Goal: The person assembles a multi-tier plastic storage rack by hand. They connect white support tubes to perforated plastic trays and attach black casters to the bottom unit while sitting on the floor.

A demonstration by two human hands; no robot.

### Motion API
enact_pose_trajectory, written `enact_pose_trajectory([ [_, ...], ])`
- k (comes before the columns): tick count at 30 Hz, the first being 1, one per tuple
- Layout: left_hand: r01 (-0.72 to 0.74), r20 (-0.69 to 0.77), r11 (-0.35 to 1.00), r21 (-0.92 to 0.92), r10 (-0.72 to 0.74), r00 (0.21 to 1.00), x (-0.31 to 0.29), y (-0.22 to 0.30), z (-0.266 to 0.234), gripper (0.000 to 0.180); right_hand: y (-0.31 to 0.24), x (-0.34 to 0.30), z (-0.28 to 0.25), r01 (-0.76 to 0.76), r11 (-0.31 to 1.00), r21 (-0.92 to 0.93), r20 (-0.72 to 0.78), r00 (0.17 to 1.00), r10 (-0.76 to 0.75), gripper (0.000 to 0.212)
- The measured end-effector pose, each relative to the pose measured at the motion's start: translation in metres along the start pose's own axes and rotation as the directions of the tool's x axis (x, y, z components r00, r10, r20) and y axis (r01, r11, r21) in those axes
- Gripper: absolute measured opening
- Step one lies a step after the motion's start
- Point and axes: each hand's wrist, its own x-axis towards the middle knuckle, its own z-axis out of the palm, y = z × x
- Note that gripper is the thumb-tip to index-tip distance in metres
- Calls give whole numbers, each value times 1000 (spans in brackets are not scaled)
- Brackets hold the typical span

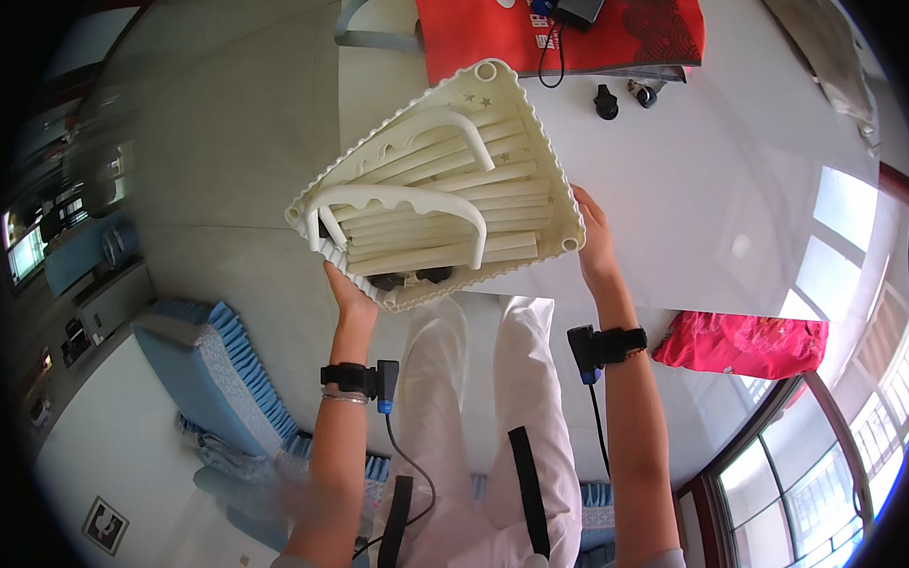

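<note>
While both hands grasp it by its sides, the cream plastic tray (534, 111) is tilted between them, open face toward the wearer, its long axis slanting from the left hand (353, 296) forward and rightward past the right hand (595, 241). Both forearms reach forward, the fingers partly hidden. Scallop-rimmed with round corner sockets, it carries pale tubes (517, 199) and wavy curved handles (401, 197).

Tubes (511, 194) in tray (547, 121), bag (466, 43) beyond
</note>
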Motion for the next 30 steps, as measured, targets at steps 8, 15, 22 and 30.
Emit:
enact_pose_trajectory([
  [8,116,108,968,222,-143,984,12,28,-57,56,75,-97,43,-61,997,49,-227,971,70,29],
  [15,206,168,909,362,-281,945,-1,8,-97,61,166,-149,33,53,992,117,-368,930,-7,29],
  [22,226,280,854,469,-386,879,-53,-47,-125,57,235,-234,-12,154,951,267,-388,921,-40,32],
  [30,71,435,803,592,-393,810,-153,-172,-180,53,378,-397,-104,264,952,155,-606,787,-119,28],
])
